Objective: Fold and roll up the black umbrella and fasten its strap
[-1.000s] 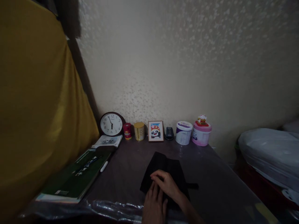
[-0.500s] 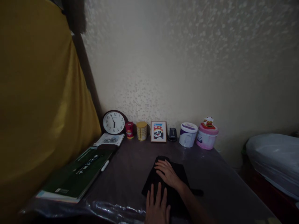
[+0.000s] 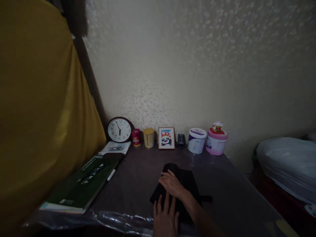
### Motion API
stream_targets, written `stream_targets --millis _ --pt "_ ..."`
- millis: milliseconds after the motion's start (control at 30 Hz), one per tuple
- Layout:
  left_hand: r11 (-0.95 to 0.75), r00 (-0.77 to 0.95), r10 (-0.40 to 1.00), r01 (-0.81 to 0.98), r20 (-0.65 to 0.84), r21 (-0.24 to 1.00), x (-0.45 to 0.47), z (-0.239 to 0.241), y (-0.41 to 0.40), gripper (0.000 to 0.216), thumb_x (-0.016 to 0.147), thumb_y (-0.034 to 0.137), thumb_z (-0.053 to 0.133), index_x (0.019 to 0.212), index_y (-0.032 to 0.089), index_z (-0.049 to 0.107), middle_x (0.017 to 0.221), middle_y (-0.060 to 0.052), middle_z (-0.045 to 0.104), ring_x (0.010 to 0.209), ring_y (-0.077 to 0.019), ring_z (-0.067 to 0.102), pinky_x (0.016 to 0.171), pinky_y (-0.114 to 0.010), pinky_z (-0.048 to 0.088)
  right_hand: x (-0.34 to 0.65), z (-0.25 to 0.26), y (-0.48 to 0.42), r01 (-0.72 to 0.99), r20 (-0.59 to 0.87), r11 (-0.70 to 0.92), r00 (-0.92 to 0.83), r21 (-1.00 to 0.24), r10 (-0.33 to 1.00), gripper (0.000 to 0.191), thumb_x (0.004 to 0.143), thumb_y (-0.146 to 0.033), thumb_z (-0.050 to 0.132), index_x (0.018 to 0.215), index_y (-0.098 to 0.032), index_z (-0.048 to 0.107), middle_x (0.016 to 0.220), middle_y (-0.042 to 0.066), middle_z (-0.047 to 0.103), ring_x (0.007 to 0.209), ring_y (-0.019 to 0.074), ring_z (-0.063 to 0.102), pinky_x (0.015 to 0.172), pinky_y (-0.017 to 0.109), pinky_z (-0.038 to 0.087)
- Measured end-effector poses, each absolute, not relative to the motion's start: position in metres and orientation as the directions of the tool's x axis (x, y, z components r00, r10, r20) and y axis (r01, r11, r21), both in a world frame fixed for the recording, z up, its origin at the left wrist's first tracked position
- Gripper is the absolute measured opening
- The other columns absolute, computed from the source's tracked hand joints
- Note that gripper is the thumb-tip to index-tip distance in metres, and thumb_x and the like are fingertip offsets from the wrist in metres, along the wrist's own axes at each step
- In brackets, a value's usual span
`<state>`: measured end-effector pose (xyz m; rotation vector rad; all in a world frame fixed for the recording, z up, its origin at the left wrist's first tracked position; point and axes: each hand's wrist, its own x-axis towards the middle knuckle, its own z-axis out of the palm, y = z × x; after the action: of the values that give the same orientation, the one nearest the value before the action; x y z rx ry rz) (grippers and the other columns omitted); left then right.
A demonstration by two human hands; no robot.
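A black piece of folded cloth [image 3: 185, 181] lies on the table in front of me, with a narrow strap [image 3: 206, 198] sticking out to the right. My right hand [image 3: 171, 185] rests palm down across its middle, fingers stretched out to the left. Nearer to me, my left hand [image 3: 165, 215] is flat on the cloth's near left part, fingers spread and pointing away. The fingertips of the left hand come close to the right hand. What kind of cloth article it is, I cannot tell.
A green book [image 3: 86, 182] and a white pen [image 3: 111, 174] lie at the left. Along the wall stand a clock [image 3: 119, 130], a red can [image 3: 136, 138], a yellow tin [image 3: 148, 138], a panda picture frame [image 3: 166, 138], a dark device [image 3: 181, 141], a white-purple tub [image 3: 197, 141] and a pink tub [image 3: 216, 144].
My right hand has slid a little toward me and to the left over the cloth, nearer the left hand. The left hand stays almost in place.
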<state>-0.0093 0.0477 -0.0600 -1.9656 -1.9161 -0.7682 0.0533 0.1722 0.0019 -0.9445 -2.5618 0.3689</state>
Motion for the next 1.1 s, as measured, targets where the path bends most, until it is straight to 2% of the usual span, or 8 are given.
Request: stream_targets --millis 133,233,300,400,567,733,933,1100 --pt "-0.081 -0.023 0.872 0.978 0.489 0.191 -0.013 -0.048 0.041 0.029 0.079 0.035 0.05 0.106 0.033 0.061 0.111 0.002 0.064 0.105 -0.0285 0.053 0.087 -0.048 0.044 0.044 0.014 0.134 0.472 0.04 0.687 -0.809 -0.552 0.587 0.044 0.091 -0.037 0.033 0.073 -0.023 0.071 0.073 0.002 0.072 0.084 0.0155 0.064 0.095 0.032 0.037" --pt "-0.114 0.021 0.893 0.977 0.45 0.18 -0.015 -0.042 0.036 0.03 0.082 0.035 0.046 0.109 0.033 0.06 0.113 0.001 0.063 0.102 -0.027 0.054 0.086 -0.046 0.045 0.052 0.027 0.118 0.38 0.062 0.531 -0.768 -0.757 0.638 0.039 0.087 -0.041 0.037 0.079 -0.022 0.071 0.077 0.002 0.072 0.077 0.0157 0.065 0.076 0.025 0.046" --pt "-0.106 0.017 0.897 0.978 0.442 0.179 -0.015 -0.04 0.035 0.036 0.084 0.035 0.043 0.119 0.034 0.052 0.126 0.001 0.054 0.104 -0.0257 0.053 0.084 -0.043 0.047 0.071 0.033 0.115 0.318 0.163 0.426 -0.608 -0.847 0.777 0.038 0.086 -0.042 0.037 0.088 -0.021 0.069 0.088 0.003 0.071 0.081 0.0161 0.064 0.073 0.024 0.047" --pt "-0.088 0.003 0.897 0.981 0.442 0.173 -0.014 -0.038 0.034 0.044 0.085 0.035 0.04 0.129 0.034 0.038 0.139 -0.001 0.039 0.105 -0.0241 0.053 0.082 -0.04 0.048 0.113 0.027 0.119 0.351 0.306 0.343 -0.158 -0.871 0.939 0.035 0.081 -0.042 0.042 0.092 -0.019 0.065 0.097 0.006 0.068 0.094 0.0196 0.061 0.086 0.031 0.043" --pt "-0.095 0.009 0.918 0.975 0.395 0.198 -0.013 -0.031 0.031 0.043 0.089 0.032 0.032 0.132 0.033 0.033 0.142 -0.002 0.034 0.105 -0.0206 0.054 0.086 -0.038 0.046 0.166 -0.006 0.118 0.357 0.17 0.07 0.257 -0.932 0.952 0.035 0.073 -0.041 0.046 0.092 -0.017 0.063 0.095 0.01 0.068 0.089 0.0246 0.062 0.083 0.039 0.047" --pt "-0.065 -0.016 0.948 0.968 0.319 0.241 -0.014 -0.028 0.029 0.042 0.09 0.029 0.028 0.132 0.032 0.032 0.143 -0.001 0.031 0.114 -0.0197 0.049 0.091 -0.037 0.043 0.165 -0.014 0.101 0.269 0.156 0.088 0.242 -0.959 0.958 0.033 0.072 -0.043 0.048 0.087 -0.018 0.064 0.092 0.008 0.069 0.088 0.0244 0.062 0.082 0.037 0.047" --pt "-0.055 -0.008 0.976 0.959 0.22 0.276 -0.015 -0.023 0.028 0.046 0.09 0.024 0.022 0.136 0.017 0.025 0.145 -0.005 0.026 0.123 -0.0162 0.041 0.1 -0.034 0.037 0.159 -0.01 0.095 0.244 0.042 -0.016 0.232 -0.97 0.972 0.038 0.068 -0.049 0.053 0.09 -0.019 0.062 0.095 0.009 0.068 0.094 0.0266 0.06 0.083 0.038 0.046" --pt "-0.088 0.036 0.98 0.96 0.194 0.265 -0.017 -0.02 0.028 0.047 0.09 0.023 0.02 0.136 0.015 0.025 0.145 -0.006 0.025 0.126 -0.0164 0.038 0.098 -0.035 0.038 0.162 -0.025 0.102 0.23 0.034 -0.02 0.23 -0.973 0.973 0.04 0.061 -0.048 0.058 0.088 -0.018 0.062 0.093 0.01 0.068 0.095 0.0289 0.06 0.083 0.04 0.046"
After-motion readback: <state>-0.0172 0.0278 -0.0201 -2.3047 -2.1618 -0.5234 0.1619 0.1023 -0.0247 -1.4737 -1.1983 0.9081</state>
